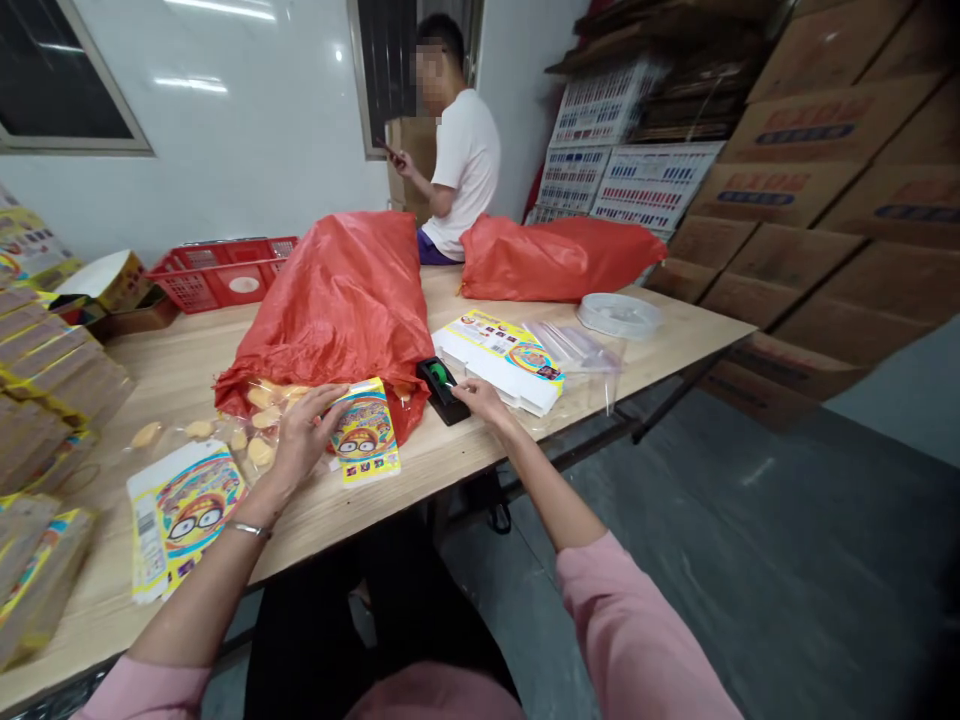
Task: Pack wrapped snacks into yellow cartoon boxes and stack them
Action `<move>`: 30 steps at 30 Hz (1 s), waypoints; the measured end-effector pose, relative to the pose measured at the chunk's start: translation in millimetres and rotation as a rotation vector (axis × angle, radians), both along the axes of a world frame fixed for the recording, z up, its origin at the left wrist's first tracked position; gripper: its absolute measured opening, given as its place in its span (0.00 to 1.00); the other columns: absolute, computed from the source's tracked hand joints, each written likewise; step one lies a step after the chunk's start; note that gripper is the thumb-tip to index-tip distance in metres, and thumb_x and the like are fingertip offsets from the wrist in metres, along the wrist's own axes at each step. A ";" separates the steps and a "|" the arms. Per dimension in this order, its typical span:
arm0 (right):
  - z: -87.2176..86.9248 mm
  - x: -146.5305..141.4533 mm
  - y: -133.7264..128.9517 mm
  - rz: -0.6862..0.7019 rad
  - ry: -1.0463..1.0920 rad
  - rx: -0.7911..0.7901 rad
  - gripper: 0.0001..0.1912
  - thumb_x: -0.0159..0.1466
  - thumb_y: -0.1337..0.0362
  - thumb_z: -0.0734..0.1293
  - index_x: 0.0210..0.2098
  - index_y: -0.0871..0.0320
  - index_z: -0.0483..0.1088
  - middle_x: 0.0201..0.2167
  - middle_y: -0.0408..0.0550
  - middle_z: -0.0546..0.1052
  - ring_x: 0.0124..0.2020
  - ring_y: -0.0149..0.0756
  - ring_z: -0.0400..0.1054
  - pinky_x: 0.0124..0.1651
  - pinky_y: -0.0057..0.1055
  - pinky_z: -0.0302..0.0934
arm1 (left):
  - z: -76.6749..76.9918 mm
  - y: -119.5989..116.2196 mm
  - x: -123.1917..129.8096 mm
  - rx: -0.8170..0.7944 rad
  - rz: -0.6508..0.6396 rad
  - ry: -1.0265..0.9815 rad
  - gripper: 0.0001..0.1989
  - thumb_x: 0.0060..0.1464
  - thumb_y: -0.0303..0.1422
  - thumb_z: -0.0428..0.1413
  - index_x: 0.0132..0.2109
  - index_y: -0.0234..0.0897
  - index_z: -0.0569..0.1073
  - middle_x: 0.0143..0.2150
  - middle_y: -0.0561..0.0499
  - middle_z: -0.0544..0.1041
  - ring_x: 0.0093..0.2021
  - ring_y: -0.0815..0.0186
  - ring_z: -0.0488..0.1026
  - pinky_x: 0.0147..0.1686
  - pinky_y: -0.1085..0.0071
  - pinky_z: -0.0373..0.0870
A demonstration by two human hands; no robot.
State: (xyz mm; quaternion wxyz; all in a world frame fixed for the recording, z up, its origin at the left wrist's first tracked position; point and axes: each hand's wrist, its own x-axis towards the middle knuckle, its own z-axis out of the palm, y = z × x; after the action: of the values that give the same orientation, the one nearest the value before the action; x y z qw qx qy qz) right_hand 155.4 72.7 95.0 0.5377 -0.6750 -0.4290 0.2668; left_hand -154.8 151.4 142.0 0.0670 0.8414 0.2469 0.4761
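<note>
**Head View: Layout at the Near Bench Edge**

In the head view, we find the left hand [300, 445] at lower centre, open with its fingers spread wide, over a clear bag of pale yellow pieces [259, 430]. Just to its right, a printed yellow card [365, 432] with a cartoon face lies on the bench [442, 462], its long axis running away from us with a slight lean. The left hand is the nearer, its fingers just beside the card's left edge; we cannot tell whether they touch it.

The right hand [480, 400] is narrow, its fingers down on a black tape dispenser [441, 390] with a green core. We cannot tell whether it grips. The card lies between the two hands.

Behind them, a red woven sack [322, 310] spills the yellow pieces. One flat printed carton [184, 520] lies at lower left, and another [499, 360] lies right of the dispenser, beside clear plastic bags [574, 345]. At upper centre, a seated co-worker [461, 165] holds a phone [388, 150].
</note>
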 end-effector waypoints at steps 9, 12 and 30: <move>-8.4 9.3 -12.4 0.024 0.311 0.140 0.19 0.51 0.49 0.72 0.31 0.60 0.75 0.33 0.51 0.80 0.34 0.37 0.74 0.38 0.34 0.69 | -0.3 -3.2 -2.1 -0.002 0.006 0.030 0.13 0.62 0.39 0.55 0.49 0.38 0.77 0.48 0.44 0.80 0.47 0.59 0.77 0.48 0.59 0.75; -14.4 6.9 -18.7 0.006 0.273 0.199 0.21 0.52 0.47 0.71 0.29 0.60 0.74 0.32 0.50 0.79 0.37 0.37 0.74 0.41 0.35 0.69 | 0.4 -2.3 -0.8 0.001 0.008 0.024 0.13 0.62 0.39 0.55 0.49 0.38 0.77 0.47 0.44 0.80 0.46 0.59 0.77 0.47 0.60 0.75; -43.1 -14.9 -24.9 -0.229 -0.218 0.131 0.12 0.53 0.55 0.64 0.19 0.55 0.67 0.25 0.51 0.72 0.37 0.45 0.63 0.47 0.42 0.58 | 3.8 -10.6 -12.1 -0.038 -0.109 0.090 0.15 0.65 0.37 0.50 0.51 0.36 0.76 0.49 0.42 0.78 0.49 0.62 0.76 0.49 0.63 0.75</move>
State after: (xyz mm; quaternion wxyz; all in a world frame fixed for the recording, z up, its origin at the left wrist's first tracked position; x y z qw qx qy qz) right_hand 140.5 47.8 51.9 0.5578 -0.7078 -0.4216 0.1002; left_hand -166.9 140.8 145.8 0.0975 0.8727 0.2126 0.4286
